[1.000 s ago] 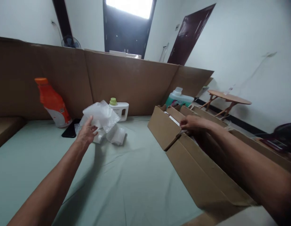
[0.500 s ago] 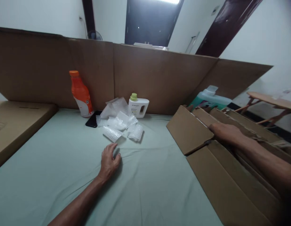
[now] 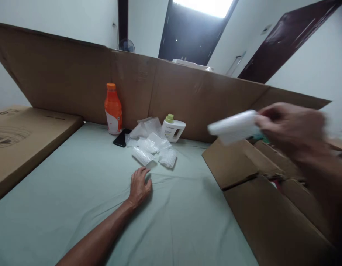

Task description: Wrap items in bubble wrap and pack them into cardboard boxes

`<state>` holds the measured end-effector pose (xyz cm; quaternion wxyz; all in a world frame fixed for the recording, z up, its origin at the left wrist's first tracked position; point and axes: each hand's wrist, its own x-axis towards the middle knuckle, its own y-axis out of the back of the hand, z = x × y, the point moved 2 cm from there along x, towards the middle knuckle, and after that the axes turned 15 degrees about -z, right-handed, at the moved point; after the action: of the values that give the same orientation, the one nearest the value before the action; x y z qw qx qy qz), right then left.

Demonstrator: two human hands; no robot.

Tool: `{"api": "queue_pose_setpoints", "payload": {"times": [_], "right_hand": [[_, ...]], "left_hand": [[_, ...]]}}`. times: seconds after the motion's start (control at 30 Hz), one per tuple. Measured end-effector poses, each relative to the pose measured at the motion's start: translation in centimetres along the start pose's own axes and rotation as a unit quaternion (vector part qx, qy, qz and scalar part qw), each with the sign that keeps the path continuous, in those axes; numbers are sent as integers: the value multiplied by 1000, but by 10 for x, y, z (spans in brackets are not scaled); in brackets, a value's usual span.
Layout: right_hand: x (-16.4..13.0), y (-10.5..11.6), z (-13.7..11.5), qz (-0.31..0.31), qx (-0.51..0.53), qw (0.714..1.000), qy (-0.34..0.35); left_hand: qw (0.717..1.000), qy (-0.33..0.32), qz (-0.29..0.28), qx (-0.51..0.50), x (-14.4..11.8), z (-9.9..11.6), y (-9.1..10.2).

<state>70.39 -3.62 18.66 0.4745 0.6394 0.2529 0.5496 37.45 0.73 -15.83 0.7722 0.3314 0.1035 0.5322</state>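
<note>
My right hand [image 3: 292, 127], blurred by motion, grips one end of a white plastic wrap piece [image 3: 233, 123] above the open cardboard box [image 3: 265, 207] on the right. Whether the piece is bubble wrap like the others cannot be made out. On the pale green sheet [image 3: 187, 207] rests my left hand [image 3: 140, 186], palm down with its fingers slightly bent and apart, holding nothing. Just beyond its fingertips lies a loose pile of bubble wrap pieces [image 3: 148, 144]. Part of the box's inside is hidden by its flaps and my right arm.
Behind the wrap stands a white jug with a green cap [image 3: 173, 129]. An orange bottle [image 3: 113, 111] and a black phone [image 3: 121, 138] are to its left. A cardboard panel [image 3: 187, 92] runs along the back, and a flat carton [image 3: 35, 136] lies at left.
My right hand has come up out of the box with the white plastic wrap piece. The left hand stays resting on the sheet. The camera view has shifted a little.
</note>
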Motion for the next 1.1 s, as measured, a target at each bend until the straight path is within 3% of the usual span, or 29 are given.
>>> {"api": "queue_pose_setpoints", "payload": {"times": [0.03,0.1,0.17,0.27,0.43,0.5,0.6,0.7,0.8,0.97,1.1], "right_hand": [[0,-8,-34,3,65,997,34],[-5,-36,-89,-59,146,983,98],[-17,-73,-117,-135,186,965,127],[-49,-135,-114,-240,215,940,113],[-104,-218,-91,-271,256,927,51],[-111,-242,-103,-265,278,922,52],[-105,-274,-142,-254,328,906,84],[-97,-298,-182,-235,378,886,128],[-99,-311,-202,-207,416,872,153],[-109,-319,-198,-176,452,861,152],[-111,-321,-198,-170,443,871,132]], "left_hand": [[1000,-1,-1,1,0,0,0],[1000,-2,0,2,0,0,1],[1000,-2,1,2,1,1,2],[1000,4,1,-1,1,1,1],[1000,15,-5,-11,1,3,0],[1000,16,-7,-11,1,3,-1],[1000,15,-10,-9,3,1,-2],[1000,13,-15,-13,4,-1,-3],[1000,9,-18,-20,1,-4,-4],[999,14,-22,36,3,-13,9],[993,17,-54,107,43,-20,28]]}}
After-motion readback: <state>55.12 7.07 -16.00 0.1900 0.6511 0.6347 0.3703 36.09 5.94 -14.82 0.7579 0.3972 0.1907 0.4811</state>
